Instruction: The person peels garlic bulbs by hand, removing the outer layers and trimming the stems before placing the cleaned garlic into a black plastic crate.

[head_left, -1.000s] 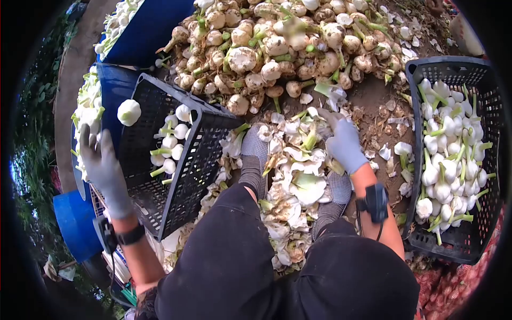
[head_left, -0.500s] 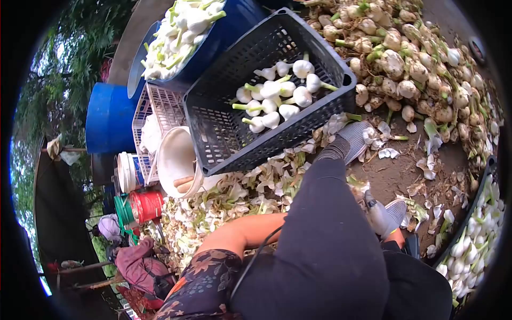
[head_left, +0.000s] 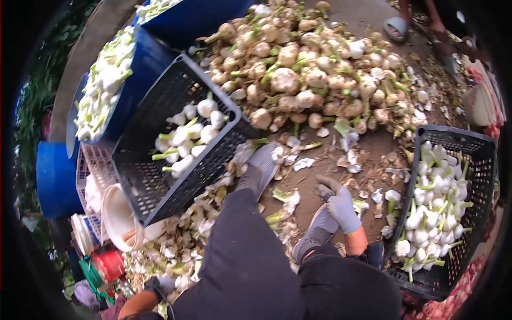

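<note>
- My right hand, grey-gloved, has come off the peelings and now hovers with its grip apart and empty above my shoe, short of the heap of unpeeled, dirt-crusted garlic bulbs.
- My left hand has dropped low by the peel litter; whether its grip holds anything I cannot tell.
- The tilted black plastic crate of peeled bulbs sits left of my right grip, the fuller black crate just right of it.

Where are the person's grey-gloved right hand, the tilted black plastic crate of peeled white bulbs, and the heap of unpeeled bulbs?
grey-gloved right hand (head_left: 340,205): head view, back of the glove.
tilted black plastic crate (head_left: 140,176): head view, bare mesh floor.
heap of unpeeled bulbs (head_left: 298,80): head view, middle of the pile.
</note>
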`<state>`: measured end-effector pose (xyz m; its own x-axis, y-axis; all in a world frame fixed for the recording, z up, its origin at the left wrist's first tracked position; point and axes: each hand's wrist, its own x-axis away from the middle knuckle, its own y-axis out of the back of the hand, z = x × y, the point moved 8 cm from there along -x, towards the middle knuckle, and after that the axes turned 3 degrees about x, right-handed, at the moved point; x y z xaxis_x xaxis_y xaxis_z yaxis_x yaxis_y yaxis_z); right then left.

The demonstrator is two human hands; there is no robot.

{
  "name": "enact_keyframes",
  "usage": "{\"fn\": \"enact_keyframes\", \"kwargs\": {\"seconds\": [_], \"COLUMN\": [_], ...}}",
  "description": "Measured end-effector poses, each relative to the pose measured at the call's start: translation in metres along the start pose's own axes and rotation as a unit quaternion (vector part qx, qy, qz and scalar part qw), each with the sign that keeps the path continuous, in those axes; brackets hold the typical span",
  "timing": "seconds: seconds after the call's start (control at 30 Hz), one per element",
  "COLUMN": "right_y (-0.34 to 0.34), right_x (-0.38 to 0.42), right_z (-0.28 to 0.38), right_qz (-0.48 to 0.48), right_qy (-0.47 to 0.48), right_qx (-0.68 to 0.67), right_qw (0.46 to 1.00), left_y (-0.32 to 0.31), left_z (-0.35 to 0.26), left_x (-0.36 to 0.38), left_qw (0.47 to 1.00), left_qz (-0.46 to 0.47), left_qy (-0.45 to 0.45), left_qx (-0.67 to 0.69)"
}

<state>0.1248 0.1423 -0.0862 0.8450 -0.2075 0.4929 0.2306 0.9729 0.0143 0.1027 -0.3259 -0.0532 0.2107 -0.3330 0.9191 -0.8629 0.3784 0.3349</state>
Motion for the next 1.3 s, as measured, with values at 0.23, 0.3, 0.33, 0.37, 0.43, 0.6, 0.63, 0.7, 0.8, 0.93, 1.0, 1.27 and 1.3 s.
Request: {"fn": "enact_keyframes", "kwargs": {"seconds": [0.23, 0.3, 0.33, 0.37, 0.43, 0.6, 0.63, 0.7, 0.8, 0.93, 1.0, 1.27, 1.3], "right_y": [0.12, 0.122, 0.122, 0.128, 0.141, 0.083, 0.058, 0.026, 0.013, 0.031, 0.031, 0.0, 0.001], "right_x": [-0.069, -0.102, -0.119, -0.131, -0.142, -0.068, -0.058, -0.04, -0.045, -0.042, -0.062, -0.044, -0.041], "right_z": [0.189, 0.216, 0.217, 0.218, 0.205, 0.178, 0.17, 0.16, 0.12, 0.093, 0.066, 0.106, 0.107], "right_qz": [-0.42, -0.397, -0.352, -0.321, -0.289, -0.098, -0.098, -0.153, -0.102, -0.09, -0.062, -0.048, -0.067], "right_qy": [0.21, 0.155, 0.126, 0.135, 0.142, 0.174, 0.146, 0.24, 0.105, 0.034, -0.026, 0.014, -0.008], "right_qx": [0.367, 0.504, 0.529, 0.522, 0.518, -0.292, -0.322, 0.026, -0.081, -0.195, 0.137, -0.148, -0.157], "right_qw": [0.803, 0.751, 0.762, 0.779, 0.793, 0.935, 0.93, 0.958, 0.986, 0.976, 0.988, 0.988, 0.985], "left_y": [0.048, 0.065, 0.074, 0.082, 0.154, 0.333, 0.349, 0.348, 0.332, 0.324, 0.325, 0.325, 0.33], "left_z": [-0.046, -0.049, -0.05, -0.05, -0.087, -0.206, -0.242, -0.298, -0.3, -0.302, -0.306, -0.286, -0.283], "left_x": [0.02, 0.037, 0.044, 0.053, 0.043, 0.003, -0.003, -0.03, -0.089, -0.094, -0.09, -0.099, -0.097], "left_qw": [0.989, 0.984, 0.982, 0.978, 0.993, 0.86, 0.815, 0.772, 0.786, 0.794, 0.797, 0.784, 0.764], "left_qz": [0.108, 0.135, 0.145, 0.159, -0.01, -0.381, -0.438, -0.442, -0.386, -0.347, -0.327, -0.219, -0.23], "left_qy": [-0.051, -0.048, -0.045, -0.044, -0.031, -0.263, -0.331, -0.425, -0.45, -0.44, -0.449, -0.436, -0.452], "left_qx": [-0.083, -0.104, -0.115, -0.126, -0.111, 0.213, 0.183, 0.166, 0.175, 0.234, 0.235, 0.384, 0.399]}}
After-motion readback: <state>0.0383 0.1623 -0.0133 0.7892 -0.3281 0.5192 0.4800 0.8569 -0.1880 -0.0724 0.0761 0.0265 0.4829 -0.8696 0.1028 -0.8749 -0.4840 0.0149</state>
